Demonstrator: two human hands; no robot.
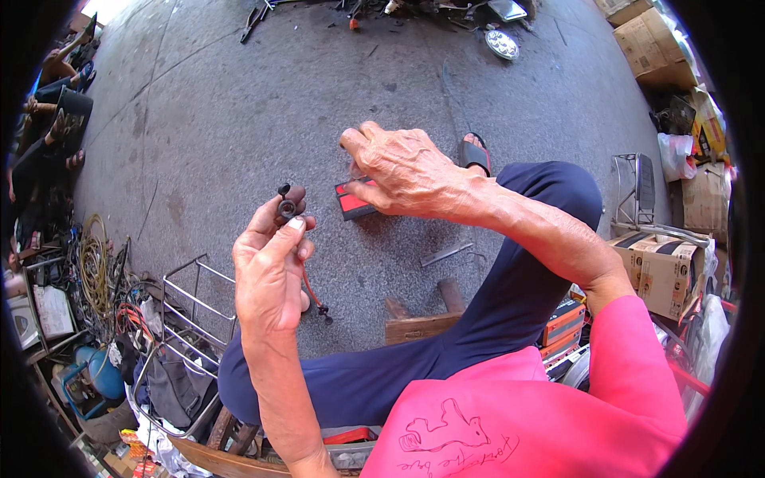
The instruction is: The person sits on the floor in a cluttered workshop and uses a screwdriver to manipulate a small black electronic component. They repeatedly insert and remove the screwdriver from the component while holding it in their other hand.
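Observation:
My left hand (pixel 267 279) is raised left of centre, its thumb and fingers pinching a small black round fitting with a flip cap (pixel 287 205). A red wire (pixel 309 288) hangs beside that hand, with small black ends (pixel 325 317) at the bottom. My right hand (pixel 398 167) is higher and further right, fingers bent and apart, with nothing visible between them. Behind its thumb is a red-and-black box (pixel 349 205), partly hidden; whether the hand touches it I cannot tell. A thin metal bar (pixel 446 253) lies on the ground below.
Wooden pieces (pixel 418 327) sit between my legs. A wire rack (pixel 195 319), coiled hoses (pixel 96 263) and clutter line the left, where other people's legs (pixel 60 135) show. Cardboard boxes (pixel 653 48) and bags line the right. A round lamp (pixel 502 45) and parts lie at the far side.

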